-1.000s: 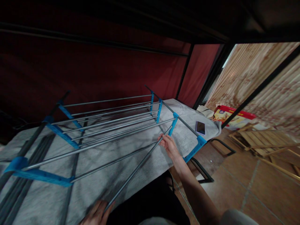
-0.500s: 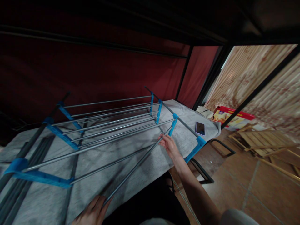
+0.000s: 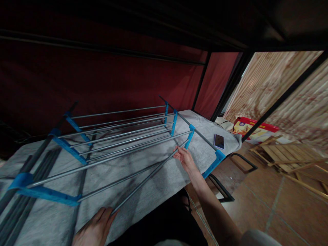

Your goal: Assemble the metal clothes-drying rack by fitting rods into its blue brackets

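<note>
A loose grey metal rod [image 3: 139, 185] slants across the front of a partly built rack. Its near end is in my left hand [image 3: 95, 227], whose fingers are closed round it. Near the far end, my right hand [image 3: 183, 156] pinches the rod beside a blue plastic bracket [image 3: 189, 137]. The rack's thin metal bars [image 3: 125, 140] run between blue brackets on both sides. At the left, a large blue bracket [image 3: 46, 193] carries two bar ends; at the right front, another blue bracket [image 3: 214, 163] hangs past the bed edge.
The rack lies on a grey cloth-covered surface [image 3: 164, 177]. Several dark tubes [image 3: 28, 194] lie at the left, and a phone [image 3: 219, 140] at the right. A red box [image 3: 253, 129] and a folded wooden chair [image 3: 289, 152] are on the floor side. Black metal posts [image 3: 228, 89] frame the space.
My left hand has moved slightly up and left with the near end of the rod. My right hand stays almost still, pinching the rod near the bracket.
</note>
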Motion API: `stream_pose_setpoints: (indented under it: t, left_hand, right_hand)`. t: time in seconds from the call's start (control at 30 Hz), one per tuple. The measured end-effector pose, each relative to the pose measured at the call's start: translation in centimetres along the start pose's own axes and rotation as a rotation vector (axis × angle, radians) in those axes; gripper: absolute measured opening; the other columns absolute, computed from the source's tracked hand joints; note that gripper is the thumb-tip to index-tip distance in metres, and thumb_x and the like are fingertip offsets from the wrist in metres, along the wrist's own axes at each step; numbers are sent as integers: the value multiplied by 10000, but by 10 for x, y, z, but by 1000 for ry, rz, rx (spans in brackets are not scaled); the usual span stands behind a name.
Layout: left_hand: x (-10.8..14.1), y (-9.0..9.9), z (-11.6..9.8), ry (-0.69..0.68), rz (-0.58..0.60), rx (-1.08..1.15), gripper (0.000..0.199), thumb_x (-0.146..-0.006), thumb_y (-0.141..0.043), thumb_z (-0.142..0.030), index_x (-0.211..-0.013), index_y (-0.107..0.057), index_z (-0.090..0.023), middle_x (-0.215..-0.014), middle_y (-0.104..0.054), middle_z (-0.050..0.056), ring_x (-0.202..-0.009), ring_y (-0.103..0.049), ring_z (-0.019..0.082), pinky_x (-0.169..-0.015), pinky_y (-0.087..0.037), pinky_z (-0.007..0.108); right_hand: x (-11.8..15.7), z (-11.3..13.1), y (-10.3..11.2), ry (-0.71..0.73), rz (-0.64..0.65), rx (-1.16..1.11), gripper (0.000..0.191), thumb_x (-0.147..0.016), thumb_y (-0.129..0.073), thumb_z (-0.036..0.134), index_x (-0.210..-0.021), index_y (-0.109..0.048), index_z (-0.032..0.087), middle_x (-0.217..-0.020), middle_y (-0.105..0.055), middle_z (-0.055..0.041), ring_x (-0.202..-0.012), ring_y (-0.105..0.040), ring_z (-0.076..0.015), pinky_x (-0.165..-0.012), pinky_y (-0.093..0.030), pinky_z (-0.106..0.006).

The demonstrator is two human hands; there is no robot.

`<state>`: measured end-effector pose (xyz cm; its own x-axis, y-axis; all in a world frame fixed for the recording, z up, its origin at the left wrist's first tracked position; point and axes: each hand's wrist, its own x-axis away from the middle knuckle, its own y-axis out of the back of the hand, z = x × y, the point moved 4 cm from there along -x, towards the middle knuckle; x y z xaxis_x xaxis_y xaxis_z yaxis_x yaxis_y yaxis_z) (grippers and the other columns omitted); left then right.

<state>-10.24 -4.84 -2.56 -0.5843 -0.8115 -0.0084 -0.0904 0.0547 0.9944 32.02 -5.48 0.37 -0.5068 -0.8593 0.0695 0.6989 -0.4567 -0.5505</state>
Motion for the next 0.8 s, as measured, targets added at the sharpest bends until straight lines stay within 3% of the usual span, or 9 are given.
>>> stream_pose_setpoints:
  t: [0.17, 0.37, 0.47, 0.57, 0.63, 0.7, 0.8]
  left_hand:
    - [-7, 12, 3, 105, -46, 20, 447, -931, -309, -311, -1198, -663, -256, -1212, -681, 60, -908, -701, 194, -725, -538, 296]
    - [-22, 22, 1, 126, -158, -31, 423, -928, -370, -426, -1114, -690, -220, -1085, -711, 71, -874, -681, 221, -748, -516, 327]
    - [-27, 29, 0, 142, -253, -75, 444, -948, -340, -410, -1094, -697, -190, -1064, -712, 88, -889, -664, 249, -806, -498, 374]
    - [-31, 39, -5, 123, -247, -66, 424, -963, -340, -384, -1041, -706, -185, -997, -717, 84, -885, -663, 255, -843, -475, 396]
    - [-34, 48, -8, 135, -247, -51, 392, -960, -365, -366, -996, -708, -182, -951, -715, 83, -875, -662, 252, -841, -464, 395]
    - [-36, 56, -10, 151, -253, -39, 368, -957, -378, -340, -952, -708, -176, -904, -706, 84, -863, -657, 249, -835, -455, 395]
    - [-39, 62, -13, 149, -266, -17, 347, -956, -393, -321, -925, -707, -175, -876, -693, 87, -847, -643, 237, -840, -444, 394]
  right_hand:
    - [3, 0, -4, -8, 3, 78, 276, -770, -750, 461, -848, -685, 204, -791, -709, -39, -685, -661, -166, -687, -567, -319]
    - [31, -26, -29, 1, 141, 497, 361, -886, -569, 521, -725, -656, 209, -686, -664, -33, -588, -593, -150, -596, -512, -304]
    - [57, -30, -58, 246, 278, 766, 283, -959, -484, 412, -864, -675, 225, -792, -676, -33, -731, -623, -167, -707, -520, -318]
    - [84, -27, -95, 635, 461, 1101, 247, -981, -444, 263, -1114, -651, 239, -1096, -667, -81, -1044, -605, -214, -935, -483, -405]
    - [95, -30, -118, 818, 570, 1260, 307, -974, -447, 207, -1241, -593, 247, -1208, -634, -90, -1153, -560, -225, -1038, -419, -460]
    - [98, -38, -136, 910, 684, 1391, 344, -965, -485, 206, -1299, -554, 253, -1202, -642, -79, -1137, -565, -224, -1069, -389, -475]
    - [92, -52, -152, 952, 781, 1545, 330, -954, -536, 218, -1279, -575, 258, -1073, -677, -59, -1002, -598, -220, -973, -444, -427]
